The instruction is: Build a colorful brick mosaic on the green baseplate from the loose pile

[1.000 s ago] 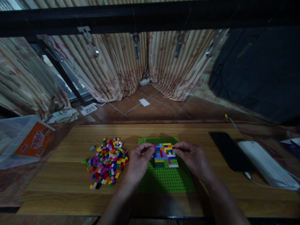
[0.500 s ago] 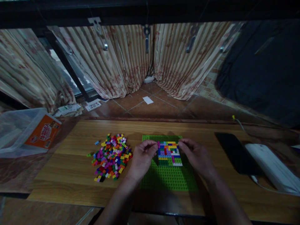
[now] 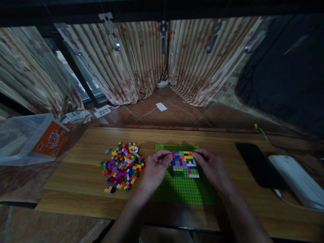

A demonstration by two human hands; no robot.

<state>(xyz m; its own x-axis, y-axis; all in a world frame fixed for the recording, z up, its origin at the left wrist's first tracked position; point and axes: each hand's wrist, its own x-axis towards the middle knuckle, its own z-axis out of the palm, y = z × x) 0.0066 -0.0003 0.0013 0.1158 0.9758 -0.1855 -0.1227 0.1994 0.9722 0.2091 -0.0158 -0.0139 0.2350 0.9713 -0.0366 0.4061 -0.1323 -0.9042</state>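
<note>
A flat panel of mixed-colour toy building bricks (image 3: pixel 183 162) sits over the back part of a green studded baseplate (image 3: pixel 184 194). My left hand (image 3: pixel 157 168) is closed, thumb and index finger pinched at the panel's upper left corner. On the opposite side my right hand (image 3: pixel 211 167) pinches the upper right corner, its fingertips overlapping the edge. A dark shadow runs along the panel's left side; whether it is pressed onto the studs or slightly raised I cannot tell.
Left of the baseplate lies a heap of loose bricks (image 3: pixel 124 167) on the wooden table (image 3: pixel 73 182). A black phone (image 3: pixel 258 165) and a white box-shaped device (image 3: pixel 295 179) with a cable are at the right. Beyond the table's left end stands a clear plastic bin (image 3: pixel 22 138).
The camera view has shifted slightly, moving the scene a little to the right. My right fingertips have come slightly further in over the panel's corner. The left hand keeps its pinch.
</note>
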